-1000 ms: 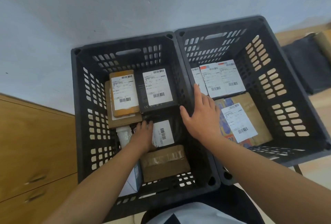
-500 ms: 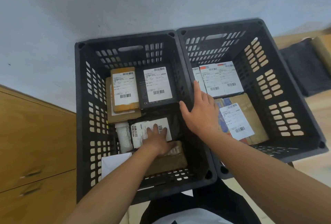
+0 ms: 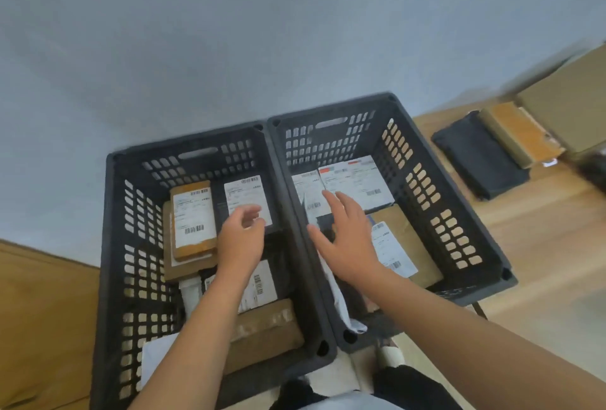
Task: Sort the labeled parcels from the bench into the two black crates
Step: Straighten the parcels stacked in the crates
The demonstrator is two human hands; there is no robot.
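A plain grey wall (image 3: 295,32) fills the far half of the view. Below it two black crates stand side by side, touching: the left crate (image 3: 113,245) and the right crate (image 3: 459,199), both holding labelled parcels. A wooden cabinet (image 3: 42,311) stands at the left. At the right, a pale wooden bench (image 3: 541,245) carries a cardboard box (image 3: 570,104), a flat black parcel (image 3: 475,157) and a tan parcel (image 3: 521,134), well apart from the crates.

In the left crate an orange-brown box (image 3: 193,222) lies just beside a black box (image 3: 246,193) with a white label, and a taped brown parcel (image 3: 269,327) lies nearest. In the right crate white-labelled parcels (image 3: 357,180) lie far and a brown parcel (image 3: 410,235) nearer.

The left hand (image 3: 241,239) hangs over the left crate, fingers loosely curled, holding nothing; its forearm hides part of the parcels beneath. The right hand (image 3: 347,239), fingers spread straight, is over the right crate beside the shared walls. I cannot tell whether it touches a parcel.
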